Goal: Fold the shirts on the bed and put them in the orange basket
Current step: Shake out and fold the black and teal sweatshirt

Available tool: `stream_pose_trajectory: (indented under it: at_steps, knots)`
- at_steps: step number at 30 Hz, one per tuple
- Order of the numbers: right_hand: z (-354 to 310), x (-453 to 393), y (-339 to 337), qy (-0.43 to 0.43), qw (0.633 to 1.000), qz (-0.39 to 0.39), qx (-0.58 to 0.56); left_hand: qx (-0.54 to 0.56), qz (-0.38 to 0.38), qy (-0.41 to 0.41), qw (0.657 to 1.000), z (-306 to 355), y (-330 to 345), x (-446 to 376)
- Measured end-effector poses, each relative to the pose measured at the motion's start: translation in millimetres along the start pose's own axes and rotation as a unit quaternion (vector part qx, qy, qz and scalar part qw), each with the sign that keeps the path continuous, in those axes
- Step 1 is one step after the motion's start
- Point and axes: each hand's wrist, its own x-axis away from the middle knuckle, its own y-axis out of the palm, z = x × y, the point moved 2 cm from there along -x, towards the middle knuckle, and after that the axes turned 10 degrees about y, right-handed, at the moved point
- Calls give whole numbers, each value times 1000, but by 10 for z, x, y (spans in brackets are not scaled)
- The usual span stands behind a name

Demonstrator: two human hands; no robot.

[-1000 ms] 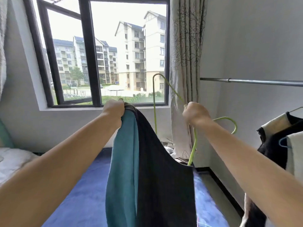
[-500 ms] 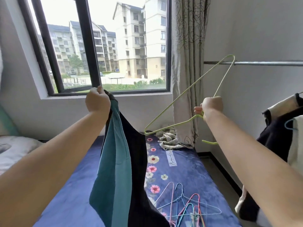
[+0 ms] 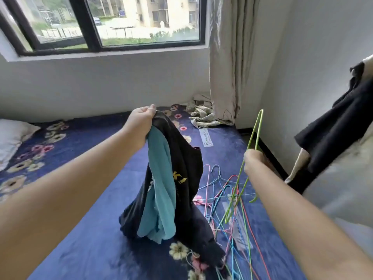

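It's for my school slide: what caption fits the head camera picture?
Left hand holds up a black-and-teal shirt over the bed; right hand grips a green hanger.

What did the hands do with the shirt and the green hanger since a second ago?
The left hand has lowered the black and teal shirt from window height until its bottom bunches on the blue bed. The right hand has pulled the green hanger free of the shirt and swung it down over the pile of coloured hangers. Each hand still grips the same thing as before.
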Motion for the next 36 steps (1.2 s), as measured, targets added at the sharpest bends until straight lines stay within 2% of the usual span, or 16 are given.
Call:
stream_pose_trajectory:
  at_steps: [4,6,10,12,15,17,20,22,24,26,29,32,34,36]
  knots:
    - [354,-48,176,27,999,8,26,22,-35,-35,999,-106,154,47]
    - [507,-125,303,12,998,8,67,35,-37,-48,998,-167,142,49]
    - [844,-92,570,19,978,-153,143,38,-34,-71,996,-294,-55,76]
    - [977,28,639,-9,952,-223,210,44,-40,-86,995,-360,-170,112]
    - [1019,256,775,-108,875,-322,344,51,-78,-90,992,-370,-220,173]
    - [957,414,884,-142,849,-367,353,68,-110,-80,988,-303,-169,214]
    - [741,567,1007,-199,838,-384,331,98,-132,-59,985,-115,-175,263]
    - [605,660,1039,-234,823,-351,380,108,-122,-51,985,-3,-260,255]
    - [421,736,1062,-248,839,-305,376,111,-87,-41,989,146,-397,215]
    - [165,869,1075,-239,876,-291,302,100,-41,-26,994,323,-558,161]
    - [-334,1181,1039,-259,902,-274,211,1,-45,-1,999,589,-703,97]
    - [-816,1613,991,-270,887,-353,126,-180,-133,8,975,852,-715,80]
    - [-1068,1896,922,-296,865,-390,110,-330,-168,30,928,992,-703,48]
    - [-1301,2071,835,-321,853,-397,106,-510,-168,49,842,1100,-691,-23]
